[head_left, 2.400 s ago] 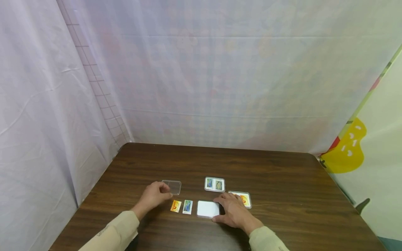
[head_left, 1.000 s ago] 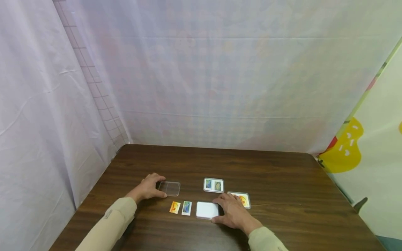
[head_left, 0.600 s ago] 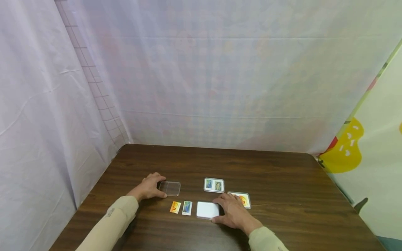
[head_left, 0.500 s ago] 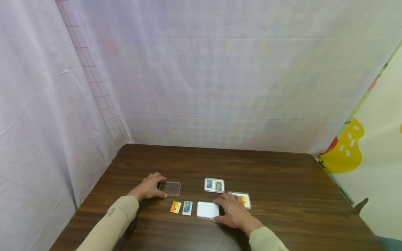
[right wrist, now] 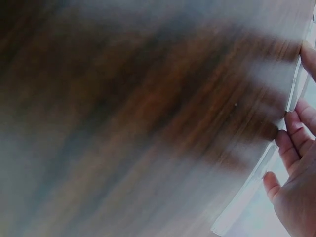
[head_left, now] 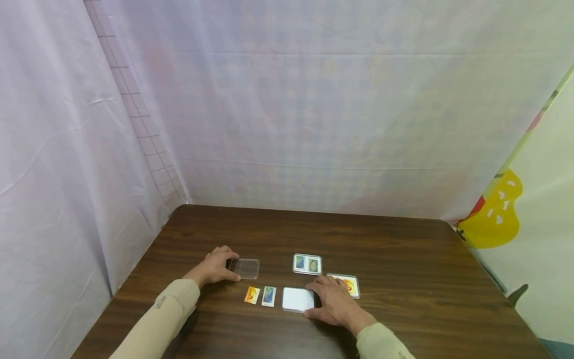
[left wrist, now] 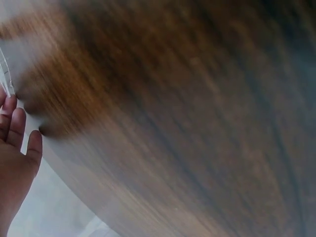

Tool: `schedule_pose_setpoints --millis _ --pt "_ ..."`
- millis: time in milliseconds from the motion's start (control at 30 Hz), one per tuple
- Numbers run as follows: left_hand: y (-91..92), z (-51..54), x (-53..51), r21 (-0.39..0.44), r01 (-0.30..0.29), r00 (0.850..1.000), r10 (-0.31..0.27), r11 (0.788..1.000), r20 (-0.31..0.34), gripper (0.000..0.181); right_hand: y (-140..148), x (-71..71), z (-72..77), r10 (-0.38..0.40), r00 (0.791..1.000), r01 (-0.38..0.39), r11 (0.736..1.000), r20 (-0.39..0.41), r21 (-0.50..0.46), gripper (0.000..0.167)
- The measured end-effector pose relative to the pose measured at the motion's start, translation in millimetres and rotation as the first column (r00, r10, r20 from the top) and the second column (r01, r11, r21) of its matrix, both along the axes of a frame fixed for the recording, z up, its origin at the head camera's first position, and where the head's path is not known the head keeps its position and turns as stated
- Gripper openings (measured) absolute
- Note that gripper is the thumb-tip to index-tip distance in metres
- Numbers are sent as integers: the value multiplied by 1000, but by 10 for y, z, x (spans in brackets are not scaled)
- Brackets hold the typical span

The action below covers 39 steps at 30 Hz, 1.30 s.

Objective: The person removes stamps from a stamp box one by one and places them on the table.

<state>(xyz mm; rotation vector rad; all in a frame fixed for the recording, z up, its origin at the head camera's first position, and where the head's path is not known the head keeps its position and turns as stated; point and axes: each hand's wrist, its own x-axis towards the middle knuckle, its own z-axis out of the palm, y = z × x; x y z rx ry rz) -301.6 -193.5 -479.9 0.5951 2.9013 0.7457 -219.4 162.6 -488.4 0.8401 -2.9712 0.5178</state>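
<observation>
At the left, my left hand [head_left: 216, 266] holds a clear, flat plastic case piece [head_left: 250, 269] at its left end, thumb on the near edge and fingers on the far one. My right hand [head_left: 334, 301] grips the right end of a clear-rimmed case with a white insert [head_left: 297, 299], thumb near and fingers far. Both pieces lie on or very close to the table. Between them are two small stamp-like pictures, one orange [head_left: 252, 294] and one blue-green [head_left: 269, 296]. In the wrist views, fingertips of the left hand [left wrist: 17, 148] and right hand [right wrist: 296, 163] meet thin clear edges.
Farther back lies a clear case with two stamp-like pictures [head_left: 307, 264]. Another case, with an orange picture [head_left: 351, 285], sits beyond my right hand and is partly covered by it. The brown wooden table [head_left: 403, 259] meets pale curtains [head_left: 314, 124] behind.
My left hand has moved left and away from me, spreading its thumb and fingers across the clear piece's left end. Lately it stays there. My right hand keeps its place on the white-insert case.
</observation>
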Motion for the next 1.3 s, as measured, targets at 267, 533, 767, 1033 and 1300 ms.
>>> schedule_pose_setpoints --millis 267,533,767,1033,1300 --pt "-10 1 -36 12 -6 999 6 1000 -33 61 -15 -24 9 -2 1000 2 1000 -15 21 63" --pt "25 55 -28 39 -9 998 11 999 -61 60 -18 -45 36 -17 1000 17 1000 -14 3 63" --pt "147 114 -13 69 21 996 -15 997 -88 58 -5 -91 47 -25 999 23 999 -44 -44 61" --pt "331 156 50 96 81 988 -67 992 -141 53 47 -122 66 -27 999 23 995 -31 -101 61" --pt "497 171 79 76 119 980 -105 990 -171 52 57 -178 143 -47 998 41 986 -33 -160 66"
